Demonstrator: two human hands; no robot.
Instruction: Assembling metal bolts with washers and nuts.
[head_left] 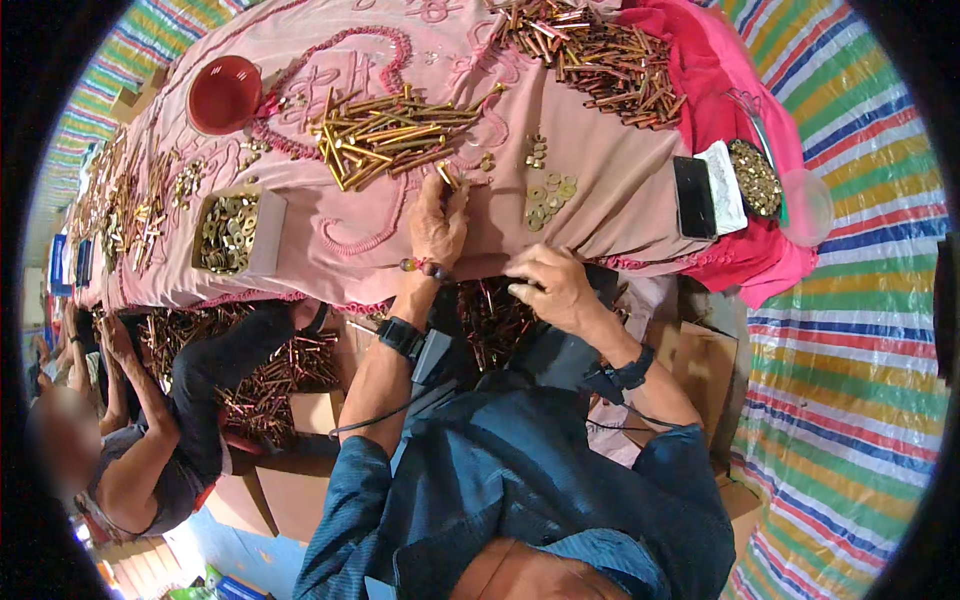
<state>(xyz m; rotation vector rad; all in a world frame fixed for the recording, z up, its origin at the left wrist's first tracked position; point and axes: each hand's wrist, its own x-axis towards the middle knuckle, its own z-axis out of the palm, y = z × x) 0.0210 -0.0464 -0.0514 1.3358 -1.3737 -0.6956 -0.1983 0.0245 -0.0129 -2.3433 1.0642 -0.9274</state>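
My left hand (pixel 438 222) reaches over the pink-covered table, thumb and fingers pinched round a small brass-coloured metal piece (pixel 447 178). Whether it is a nut or a bolt's end I cannot make out. Just beyond lies a heap of long gold-coloured bolts (pixel 390 132), with a few small nuts (pixel 486 161) beside it. My right hand (pixel 556 285) hovers at the table's near edge, fingers bent and apart, with nothing visible in them. Below it, a pile of dark reddish bolts (pixel 490 325) lies at my lap. Washers (pixel 549 195) and nuts (pixel 537 147) are spread right of my left hand.
A box of washers (pixel 262 235) and a red bowl (pixel 224 94) stand to the left. Far right are a darker bolt heap (pixel 600 65), a phone (pixel 695 198) and a dish of small parts (pixel 755 180). Another person (pixel 130 440) sits at left. Cardboard boxes (pixel 700 370) flank me.
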